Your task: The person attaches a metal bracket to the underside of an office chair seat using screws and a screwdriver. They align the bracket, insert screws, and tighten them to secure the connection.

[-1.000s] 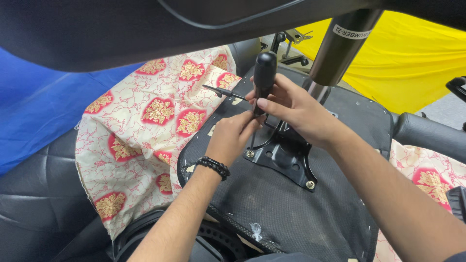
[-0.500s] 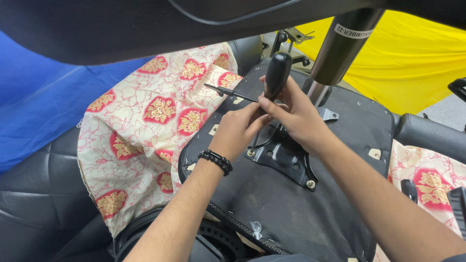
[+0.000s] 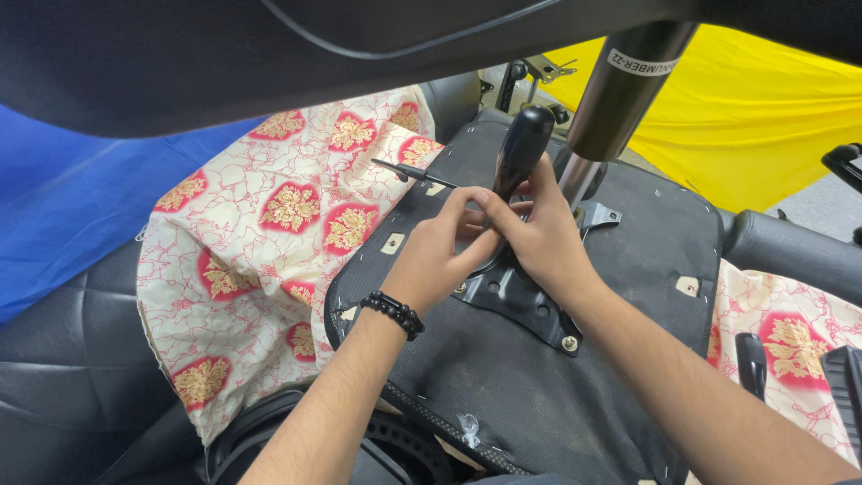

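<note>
gas column point(image 3: 620, 90) blocks right of hands – fabric point(image 3: 269, 233) side seems open

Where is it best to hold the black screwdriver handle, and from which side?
Probably round the thick upper part of the black screwdriver handle, coming from the right side. It stands nearly upright over the metal plate, with the right hand already around its lower end.

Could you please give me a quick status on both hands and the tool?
Left hand and right hand together at the black-handled tool, upright over the metal plate. Nothing blocking.
</note>
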